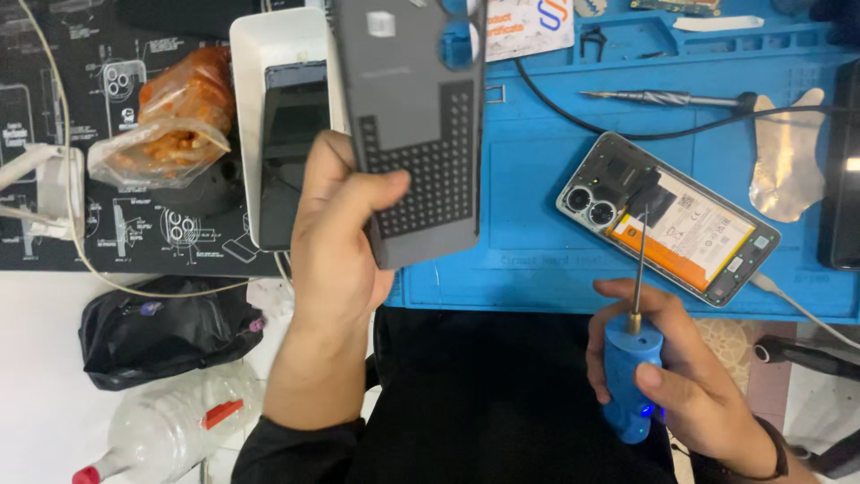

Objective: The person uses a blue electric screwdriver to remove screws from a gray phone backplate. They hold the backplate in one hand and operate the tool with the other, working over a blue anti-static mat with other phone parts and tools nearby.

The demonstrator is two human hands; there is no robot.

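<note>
So the biggest thing here is the blue work mat (pixel 537 206), covering the far right of the bench, with a black printed mat (pixel 54 134) to its left.

Held up over the seam between them is a grey phone back cover (pixel 417 125), inner side toward the camera, upright and tilted a bit. The left hand (pixel 336 242) comes up from the near edge with the forearm raised, gripping the cover's lower left corner: thumb pressed across the near face, the other fingers wrapped behind it, so can't see those properly.

On the blue mat to the right lies the opened phone (pixel 667 215), back off, battery and two camera lenses showing, angled diagonally.

The right hand (pixel 667 367) sits at the near right, fingers curled tight around a blue electric screwdriver (pixel 630 372). Its thin bit points away and the tip lands over the phone's middle, near the battery's top edge. Can't tell if it's actually touching.

Far left there's an orange snack bag (pixel 175 116), and a clear plastic bottle (pixel 170 426) near left.
</note>
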